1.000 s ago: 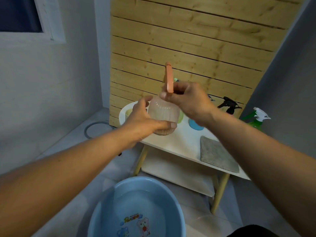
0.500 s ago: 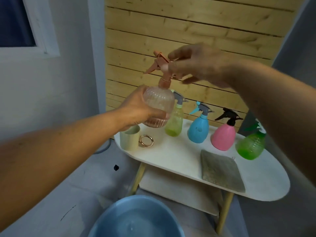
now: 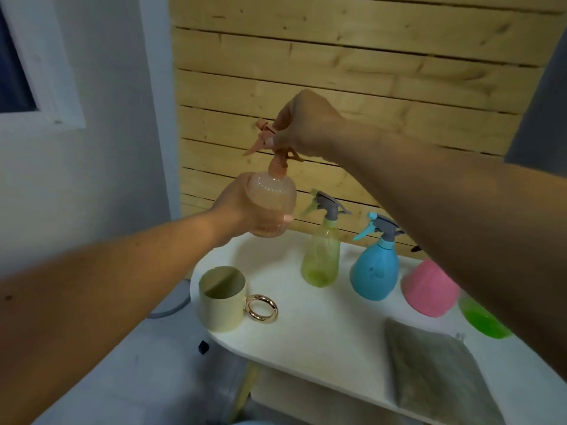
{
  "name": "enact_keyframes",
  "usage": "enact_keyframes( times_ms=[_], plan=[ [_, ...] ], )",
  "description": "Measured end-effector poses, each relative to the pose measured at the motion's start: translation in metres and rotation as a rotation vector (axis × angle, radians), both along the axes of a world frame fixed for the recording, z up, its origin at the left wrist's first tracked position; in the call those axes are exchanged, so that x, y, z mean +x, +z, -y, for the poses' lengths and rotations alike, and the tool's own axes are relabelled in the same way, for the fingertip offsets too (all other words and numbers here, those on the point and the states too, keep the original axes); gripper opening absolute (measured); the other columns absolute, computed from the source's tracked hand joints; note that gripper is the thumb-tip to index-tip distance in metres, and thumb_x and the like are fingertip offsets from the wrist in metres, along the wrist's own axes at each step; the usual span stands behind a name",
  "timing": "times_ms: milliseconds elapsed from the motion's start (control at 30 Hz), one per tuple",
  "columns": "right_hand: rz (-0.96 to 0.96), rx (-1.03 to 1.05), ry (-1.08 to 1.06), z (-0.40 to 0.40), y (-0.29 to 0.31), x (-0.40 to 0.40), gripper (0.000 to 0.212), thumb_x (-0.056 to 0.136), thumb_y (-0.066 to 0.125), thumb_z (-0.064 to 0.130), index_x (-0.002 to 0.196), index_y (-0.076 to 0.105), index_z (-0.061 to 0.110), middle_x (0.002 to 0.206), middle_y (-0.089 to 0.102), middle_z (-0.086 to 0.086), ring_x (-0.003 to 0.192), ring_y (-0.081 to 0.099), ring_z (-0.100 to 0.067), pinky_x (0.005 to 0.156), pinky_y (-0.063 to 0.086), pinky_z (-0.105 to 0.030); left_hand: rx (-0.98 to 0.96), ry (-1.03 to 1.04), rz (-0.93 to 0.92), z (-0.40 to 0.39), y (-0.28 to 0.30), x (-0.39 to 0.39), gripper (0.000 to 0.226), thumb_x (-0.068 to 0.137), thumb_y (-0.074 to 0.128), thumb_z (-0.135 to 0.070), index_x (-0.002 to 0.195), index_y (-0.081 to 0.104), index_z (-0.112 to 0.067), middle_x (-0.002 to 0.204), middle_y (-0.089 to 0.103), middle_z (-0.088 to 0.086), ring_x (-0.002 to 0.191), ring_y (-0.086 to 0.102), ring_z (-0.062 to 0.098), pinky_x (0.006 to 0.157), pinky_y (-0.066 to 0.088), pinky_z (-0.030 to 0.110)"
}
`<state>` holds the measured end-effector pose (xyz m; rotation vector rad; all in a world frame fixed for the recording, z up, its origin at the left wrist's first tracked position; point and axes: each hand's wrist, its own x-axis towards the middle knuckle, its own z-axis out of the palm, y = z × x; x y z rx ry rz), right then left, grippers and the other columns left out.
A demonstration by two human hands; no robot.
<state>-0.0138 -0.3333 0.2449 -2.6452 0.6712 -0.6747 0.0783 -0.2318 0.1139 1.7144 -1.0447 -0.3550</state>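
Note:
A clear peach spray bottle (image 3: 273,200) is held upright in the air above the left end of the white table (image 3: 322,338). My left hand (image 3: 242,207) grips its round body from the left. My right hand (image 3: 302,125) comes from above and the right, its fingers curled round the peach trigger head (image 3: 264,138) on top of the bottle. The nozzle points to the left.
On the table stand a cream mug (image 3: 222,299) with a gold ring handle, a yellow-green spray bottle (image 3: 322,253), a blue one (image 3: 376,271), a pink one (image 3: 429,289) and a green one (image 3: 481,320), partly behind my right arm. A grey cloth (image 3: 435,372) lies front right. A wooden slat wall stands behind.
The view has moved closer to the table and the blue basin has dropped out of sight. Both hands still hold the peach bottle, with the right hand now tight on the trigger head.

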Motion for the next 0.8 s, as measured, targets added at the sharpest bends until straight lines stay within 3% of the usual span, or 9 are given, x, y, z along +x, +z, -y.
enact_keyframes(
  times_ms=[133,200,333,467,633,800],
  plan=[
    [0.009,0.056,-0.003,0.025,-0.031,0.033,0.021,0.078,0.086,0.033,0.093,0.08,0.018,0.079,0.076,0.001,0.081,0.073,-0.019,0.074,0.058,-0.034,0.093,-0.015,-0.038,0.014,-0.018,0.038,0.077,0.064,0.096,-0.013,0.13,0.057,-0.021,0.117,0.066,-0.003,0.102,0.062,0.009,0.058,0.053,0.013],
    [-0.025,0.048,0.004,0.03,-0.045,0.048,0.021,0.078,0.086,0.033,0.092,0.08,0.019,0.078,0.074,0.003,0.081,0.07,-0.019,0.083,0.058,-0.039,0.147,-0.026,-0.048,0.018,-0.029,0.051,0.074,0.066,0.093,-0.007,0.129,0.057,-0.021,0.114,0.066,-0.004,0.098,0.061,0.006,0.052,0.049,0.008],
    [-0.116,-0.015,0.001,0.038,-0.069,0.065,0.025,0.08,0.084,0.036,0.1,0.079,0.022,0.082,0.069,0.005,0.093,0.066,-0.019,0.094,0.051,-0.042,0.225,-0.03,-0.035,0.028,-0.056,0.066,0.072,0.064,0.095,-0.012,0.125,0.059,-0.025,0.111,0.068,-0.008,0.1,0.062,0.006,0.058,0.049,0.011],
    [-0.201,-0.092,0.003,0.048,-0.093,0.073,0.028,0.08,0.082,0.04,0.104,0.077,0.026,0.088,0.072,0.008,0.097,0.064,-0.016,0.101,0.043,-0.043,0.278,-0.025,-0.004,0.037,-0.081,0.073,0.057,0.065,0.095,-0.012,0.107,0.059,-0.029,0.101,0.065,-0.011,0.089,0.057,0.0,0.062,0.044,0.016],
    [-0.237,-0.138,0.001,0.058,-0.11,0.082,0.029,0.081,0.081,0.04,0.106,0.076,0.026,0.094,0.072,0.007,0.103,0.062,-0.018,0.103,0.039,-0.042,0.339,0.0,0.074,0.046,-0.093,0.08,0.069,0.062,0.097,-0.021,0.117,0.056,-0.022,0.105,0.062,-0.007,0.097,0.057,0.014,0.078,0.049,0.03],
    [-0.281,-0.19,-0.003,0.061,-0.121,0.092,0.027,0.081,0.081,0.04,0.102,0.075,0.024,0.094,0.071,0.006,0.101,0.06,-0.019,0.099,0.036,-0.041,0.378,-0.035,0.069,0.051,-0.103,0.087,0.078,0.059,0.098,-0.023,0.125,0.056,-0.02,0.113,0.062,-0.003,0.106,0.058,0.02,0.086,0.053,0.034]
  ],
)
